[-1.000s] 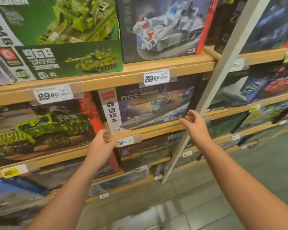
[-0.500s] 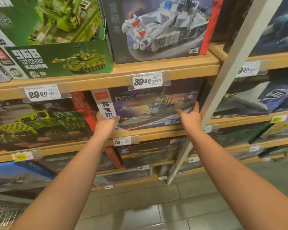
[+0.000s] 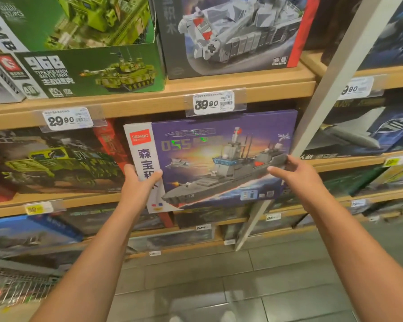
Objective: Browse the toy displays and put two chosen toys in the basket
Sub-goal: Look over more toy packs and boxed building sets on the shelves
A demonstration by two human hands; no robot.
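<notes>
Head view, warship box: the purple toy box (image 3: 219, 159) with a grey warship and "055" on its front is in both my hands, held up in front of the second wooden shelf (image 3: 149, 101), its face towards me and tilted a little, left edge lower.
Head view, my left grip: my left hand (image 3: 137, 184) is clamped on the box's white left strip, thumb across the front over the printed characters, fingers behind the edge.
Head view, my right grip: my right hand (image 3: 293, 173) is clamped on the box's right edge, thumb lying on the front near the ship's stern, fingers curled round the back.
Head view, above: a green tank box (image 3: 91, 68) marked "968" and a grey armoured vehicle box (image 3: 230, 36) stand on the shelf over it; price tags reading 29.90 (image 3: 66, 118) and 39.90 (image 3: 213, 103) hang on that shelf's lip.
Head view, beside: a box with a yellow-green truck (image 3: 51, 163) sits to the left of the one I hold; a white upright post (image 3: 330, 89) slants just behind its right edge.
Head view, below: more boxes fill the lower shelves, blurred; grey floor tiles (image 3: 242, 287) run beneath my forearms.
Head view, basket: what may be wire mesh (image 3: 14, 289) shows at the lower left; I cannot tell whether it is the basket.
</notes>
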